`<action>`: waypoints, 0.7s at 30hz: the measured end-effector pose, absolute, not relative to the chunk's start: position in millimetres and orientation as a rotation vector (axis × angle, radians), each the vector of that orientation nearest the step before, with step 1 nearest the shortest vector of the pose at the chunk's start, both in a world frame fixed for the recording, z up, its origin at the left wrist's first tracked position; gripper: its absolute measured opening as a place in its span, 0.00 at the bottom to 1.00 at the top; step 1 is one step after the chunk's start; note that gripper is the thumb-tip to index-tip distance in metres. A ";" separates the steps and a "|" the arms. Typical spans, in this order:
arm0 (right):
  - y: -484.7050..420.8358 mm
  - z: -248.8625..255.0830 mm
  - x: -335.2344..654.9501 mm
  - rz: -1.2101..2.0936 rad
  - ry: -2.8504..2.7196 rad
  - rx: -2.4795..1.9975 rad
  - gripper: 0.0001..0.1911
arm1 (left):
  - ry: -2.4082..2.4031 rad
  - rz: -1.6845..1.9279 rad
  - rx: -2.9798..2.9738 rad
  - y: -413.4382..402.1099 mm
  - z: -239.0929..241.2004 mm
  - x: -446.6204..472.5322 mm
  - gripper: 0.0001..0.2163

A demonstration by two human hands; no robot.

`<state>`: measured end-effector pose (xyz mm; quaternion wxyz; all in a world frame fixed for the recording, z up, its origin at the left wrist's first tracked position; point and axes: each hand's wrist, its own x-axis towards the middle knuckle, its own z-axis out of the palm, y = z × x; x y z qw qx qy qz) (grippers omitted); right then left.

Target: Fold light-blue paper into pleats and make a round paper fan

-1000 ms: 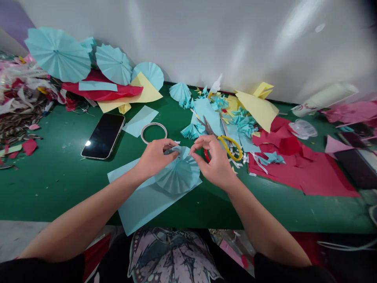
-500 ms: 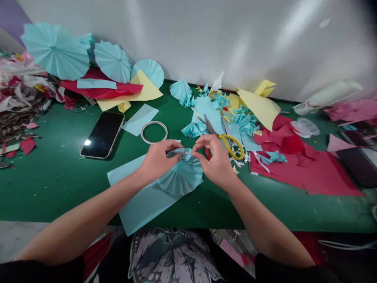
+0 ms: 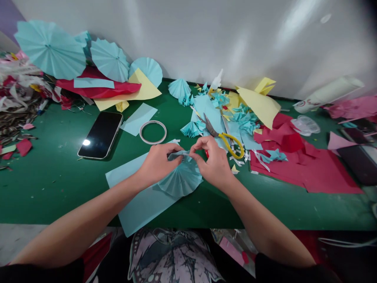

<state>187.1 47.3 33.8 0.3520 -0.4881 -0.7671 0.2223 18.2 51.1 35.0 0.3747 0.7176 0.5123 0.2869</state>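
A pleated light-blue paper fan [image 3: 179, 179] lies on a light-blue sheet [image 3: 138, 196] at the front of the green table [image 3: 59, 181]. My left hand [image 3: 157, 163] pinches the fan's gathered top from the left. From the right, my right hand [image 3: 213, 163] pinches the same top with thumb and forefinger. Both hands are closed on the paper. Yellow-handled scissors [image 3: 226, 139] lie just behind my right hand.
A black phone [image 3: 100, 135] and a tape ring [image 3: 153, 132] lie behind the left hand. Finished blue paper fans [image 3: 50, 49] lean on the wall at back left. Red sheets [image 3: 312, 167], yellow paper [image 3: 260, 104] and blue scraps cover the right side.
The two hands have drawn closer together over the fan's top, squeezing its folds tighter. The view has shifted slightly; nothing else moved.
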 end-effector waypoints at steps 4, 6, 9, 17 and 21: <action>47.4 34.6 187.8 0.564 -2.003 -1.264 0.10 | 1.317 0.727 1.845 51.0 35.4 18.2 0.06; 47.5 35.4 188.2 0.566 -2.006 -1.268 0.10 | 1.321 0.723 1.847 51.0 35.6 18.0 0.06; 47.6 35.7 188.5 0.578 -2.012 -1.265 0.10 | 1.346 0.716 1.849 51.0 35.9 17.8 0.06; 48.7 31.4 187.8 0.594 -2.016 -1.254 0.10 | 1.342 0.698 1.867 50.6 36.3 17.9 0.06; 48.9 31.7 187.5 0.573 -2.018 -1.282 0.10 | 1.328 0.685 1.881 50.2 36.1 17.5 0.07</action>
